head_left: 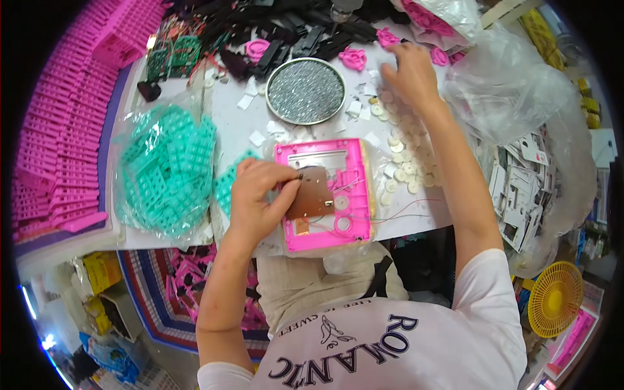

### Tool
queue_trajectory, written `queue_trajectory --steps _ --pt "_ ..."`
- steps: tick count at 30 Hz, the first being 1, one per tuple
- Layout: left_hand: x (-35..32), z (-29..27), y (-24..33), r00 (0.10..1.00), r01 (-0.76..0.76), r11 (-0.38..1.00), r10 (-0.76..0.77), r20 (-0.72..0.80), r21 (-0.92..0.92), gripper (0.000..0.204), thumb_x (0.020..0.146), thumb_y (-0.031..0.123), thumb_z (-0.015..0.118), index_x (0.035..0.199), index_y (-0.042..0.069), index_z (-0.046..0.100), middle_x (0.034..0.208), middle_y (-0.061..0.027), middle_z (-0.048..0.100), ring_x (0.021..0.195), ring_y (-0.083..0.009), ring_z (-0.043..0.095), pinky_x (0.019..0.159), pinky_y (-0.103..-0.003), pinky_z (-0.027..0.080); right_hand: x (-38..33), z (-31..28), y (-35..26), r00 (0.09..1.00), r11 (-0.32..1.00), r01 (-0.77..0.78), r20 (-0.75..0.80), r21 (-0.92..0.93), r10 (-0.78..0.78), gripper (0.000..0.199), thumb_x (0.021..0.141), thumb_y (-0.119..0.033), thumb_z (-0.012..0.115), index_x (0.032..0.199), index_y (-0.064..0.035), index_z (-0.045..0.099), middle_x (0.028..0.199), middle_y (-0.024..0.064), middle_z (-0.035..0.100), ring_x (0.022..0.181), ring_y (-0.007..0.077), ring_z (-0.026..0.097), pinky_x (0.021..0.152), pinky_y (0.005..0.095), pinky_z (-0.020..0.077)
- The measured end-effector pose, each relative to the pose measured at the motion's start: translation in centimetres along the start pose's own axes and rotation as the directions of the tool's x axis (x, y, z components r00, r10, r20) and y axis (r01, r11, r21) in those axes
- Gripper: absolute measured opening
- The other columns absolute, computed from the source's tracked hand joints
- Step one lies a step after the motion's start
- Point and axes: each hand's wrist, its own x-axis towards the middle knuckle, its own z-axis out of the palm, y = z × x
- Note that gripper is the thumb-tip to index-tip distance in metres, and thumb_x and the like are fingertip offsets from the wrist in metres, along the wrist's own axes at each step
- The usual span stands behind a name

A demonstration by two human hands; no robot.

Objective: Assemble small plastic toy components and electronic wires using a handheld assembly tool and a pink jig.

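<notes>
In front of me lies a pink plastic housing (pixel 364 188) with its inside facing up, resting on a pale padded block. My left hand (pixel 257 195) pinches the left edge of a brown circuit board (pixel 317 188), which is tilted over the housing's middle. Thin wires run from the board across the housing to the right. At the far right of the table, my right hand (pixel 413 75) reaches out with thumb and fingers apart. Its fingertips are by a pink ring-shaped piece (pixel 387 37); whether they touch it I cannot tell.
Beyond the housing stands a round dish of small metal screws (pixel 305 91). Pale discs (pixel 406 162) lie scattered to the right. A bag of turquoise keypads (pixel 166 172) sits left, beside stacked pink housings (pixel 65 130). Black parts (pixel 312 39) cover the back; white parts (pixel 523 188) fill a bag right.
</notes>
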Motion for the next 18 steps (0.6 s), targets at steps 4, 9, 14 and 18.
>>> queue_trajectory --steps 4,9,14,18 --pt "-0.5 0.3 -0.2 0.999 0.027 1.000 -0.027 -0.032 -0.013 0.008 0.080 0.008 0.074 0.087 0.009 0.072 0.079 -0.0016 0.069 0.067 -0.0165 0.060 0.080 -0.033 0.041 3.5 1.6 5.5 0.942 0.956 -0.270 0.174 -0.115 0.287 0.055 0.076 -0.032 0.075 0.119 -0.0016 0.058 0.108 0.0243 0.067 0.104 0.0384 0.063 0.090 0.0442 0.0522" --pt "-0.9 0.3 -0.4 0.996 0.034 0.999 -0.034 -0.081 -0.003 0.008 0.080 0.009 0.074 0.087 0.008 0.072 0.079 -0.0015 0.070 0.064 -0.0155 0.060 0.079 -0.033 0.041 -0.5 -2.0 7.5 0.977 0.970 -0.212 -0.002 0.121 0.214 0.057 0.077 -0.026 0.073 0.125 0.0002 0.057 0.111 0.0248 0.068 0.102 0.0355 0.067 0.089 0.0426 0.0516" --pt "-0.6 0.4 -0.6 0.996 -0.046 0.999 0.047 -0.069 0.025 0.009 0.082 0.003 0.073 0.090 0.006 0.072 0.080 -0.0024 0.070 0.064 -0.0134 0.059 0.076 -0.030 0.045 -13.5 -12.3 -0.6 0.865 0.408 -0.501 0.464 0.764 0.192 0.051 0.082 -0.011 0.060 0.132 -0.0015 0.061 0.114 0.0038 0.063 0.081 0.0098 0.058 0.067 0.0213 0.0436" --pt "-0.6 0.3 -0.7 0.998 -0.004 0.999 0.002 -0.069 -0.039 0.009 0.084 0.002 0.072 0.093 0.004 0.071 0.089 -0.0044 0.069 0.068 -0.0118 0.059 0.069 -0.025 0.046 -13.6 -14.7 -10.0 0.772 0.122 -0.620 0.630 0.775 -0.080 0.044 0.091 -0.015 0.065 0.133 -0.0012 0.058 0.115 0.0054 0.063 0.081 0.0072 0.060 0.063 0.0202 0.0499"
